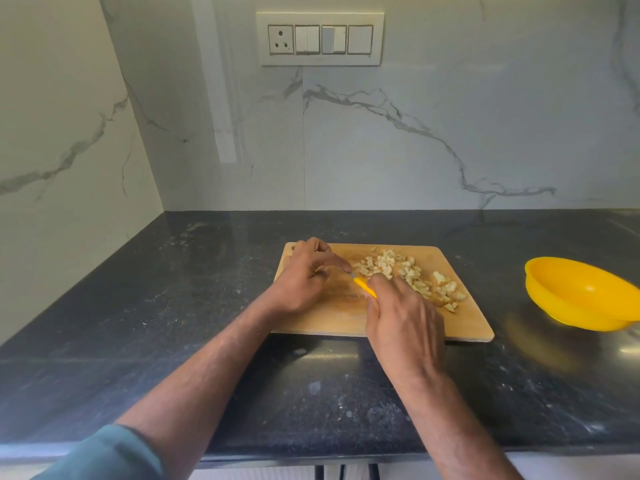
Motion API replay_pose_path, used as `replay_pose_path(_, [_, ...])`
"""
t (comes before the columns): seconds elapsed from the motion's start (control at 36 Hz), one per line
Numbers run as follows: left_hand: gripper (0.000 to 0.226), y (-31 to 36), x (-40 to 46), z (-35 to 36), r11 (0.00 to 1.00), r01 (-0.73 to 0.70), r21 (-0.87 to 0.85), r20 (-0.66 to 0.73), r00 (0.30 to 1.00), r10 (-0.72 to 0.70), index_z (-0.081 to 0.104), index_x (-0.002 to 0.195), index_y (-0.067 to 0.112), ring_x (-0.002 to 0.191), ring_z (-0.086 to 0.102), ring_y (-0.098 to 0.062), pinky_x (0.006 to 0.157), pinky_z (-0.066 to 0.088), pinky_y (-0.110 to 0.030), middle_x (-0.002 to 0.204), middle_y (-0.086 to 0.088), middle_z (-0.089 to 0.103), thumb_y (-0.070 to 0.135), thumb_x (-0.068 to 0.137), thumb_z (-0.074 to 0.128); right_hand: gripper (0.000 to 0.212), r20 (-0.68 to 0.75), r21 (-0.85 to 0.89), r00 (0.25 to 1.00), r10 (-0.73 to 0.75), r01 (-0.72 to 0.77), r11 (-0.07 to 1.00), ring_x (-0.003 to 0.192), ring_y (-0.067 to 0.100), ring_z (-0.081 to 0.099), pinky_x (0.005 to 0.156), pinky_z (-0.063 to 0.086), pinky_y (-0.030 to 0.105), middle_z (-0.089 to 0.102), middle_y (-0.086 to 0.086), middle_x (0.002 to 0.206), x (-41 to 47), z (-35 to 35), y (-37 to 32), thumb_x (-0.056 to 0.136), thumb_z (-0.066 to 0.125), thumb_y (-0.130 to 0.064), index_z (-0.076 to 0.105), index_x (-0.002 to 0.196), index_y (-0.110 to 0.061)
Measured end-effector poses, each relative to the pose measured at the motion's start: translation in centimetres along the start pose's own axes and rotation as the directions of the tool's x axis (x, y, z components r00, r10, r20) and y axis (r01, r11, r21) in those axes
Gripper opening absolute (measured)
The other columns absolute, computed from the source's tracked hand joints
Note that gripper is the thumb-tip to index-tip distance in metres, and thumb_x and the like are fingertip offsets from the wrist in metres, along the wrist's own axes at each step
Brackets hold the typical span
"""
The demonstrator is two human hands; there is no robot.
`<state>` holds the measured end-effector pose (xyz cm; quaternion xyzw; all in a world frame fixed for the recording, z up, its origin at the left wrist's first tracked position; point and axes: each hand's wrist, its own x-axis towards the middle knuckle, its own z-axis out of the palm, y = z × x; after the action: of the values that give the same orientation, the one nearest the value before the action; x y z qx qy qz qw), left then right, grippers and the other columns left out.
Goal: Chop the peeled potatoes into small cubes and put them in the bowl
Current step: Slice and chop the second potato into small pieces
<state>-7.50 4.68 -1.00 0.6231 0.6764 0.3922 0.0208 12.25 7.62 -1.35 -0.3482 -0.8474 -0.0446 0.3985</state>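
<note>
Many cubes (408,271): light, wet, slippery; scoop from beneath.
Right hand (405,317): grips knife (365,287).
Left hand (304,278): fingertips pinching, contents unclear.

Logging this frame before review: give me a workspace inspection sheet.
Surface: dark stone counter, pale specks near the front edge.
Job's things: potato cubes heaped on the wooden board; yellow bowl to the right, apart from the board, no cubes seen inside.
Clutter: nothing seen.
Grippers: right hand grips the yellow-handled knife; left hand rests on the board, fingertips beside the cubes, nothing seen in its grip.
Cables: nothing seen.
Surroundings: marble wall, switch panel with one socket.
</note>
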Motion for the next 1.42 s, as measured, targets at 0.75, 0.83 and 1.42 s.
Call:
replay_pose_path(0.75, [0.032, -2.2, -0.5, -2.5, 0.949, 0.293, -0.12, -0.395, 0.863, -0.316, 0.065, 0.127, 0.018, 0.104, 0.053, -0.018, 0.093, 0.047, -0.032, 0.109, 0.002, 0.054, 0.013, 0.095, 0.067, 0.016, 0.103, 0.134, 0.988, -0.112, 0.098, 0.986, 0.05, 0.004, 0.041, 0.044, 0.036, 0.018, 0.054, -0.007, 0.075, -0.5, 0.4, -2.1, 0.098, 0.052, -0.023, 0.06, 0.109, -0.015])
replay_pose_path(0.83, [0.027, -2.7, -1.1, -3.3, 0.931, 0.33, -0.159, -0.441, 0.819, -0.366, 0.067, 0.124, 0.017, 0.093, 0.056, -0.015, 0.089, 0.051, -0.036, 0.105, 0.0, 0.06, 0.016, 0.096, 0.066, 0.011, 0.083, 0.134, 0.974, -0.213, 0.201, 0.97, 0.045, 0.004, 0.035, 0.041, 0.028, 0.018, 0.052, -0.007, 0.071, -0.7, 0.1, -3.1, 0.097, 0.053, -0.022, 0.06, 0.101, -0.015])
replay_pose_path(1.42, [0.013, -4.0, -7.3, -7.9, 0.842, 0.512, -0.172, -0.525, 0.675, -0.518, 0.07, 0.095, 0.024, 0.084, 0.066, -0.022, 0.088, 0.055, -0.052, 0.082, 0.008, 0.068, 0.029, 0.1, 0.058, 0.04, 0.172, 0.258, 0.855, -0.489, 0.44, 0.86, 0.054, 0.021, 0.05, 0.054, 0.032, 0.029, 0.06, -0.003, 0.068, -2.7, 0.8, -11.4, 0.086, 0.052, -0.062, 0.054, 0.076, -0.024])
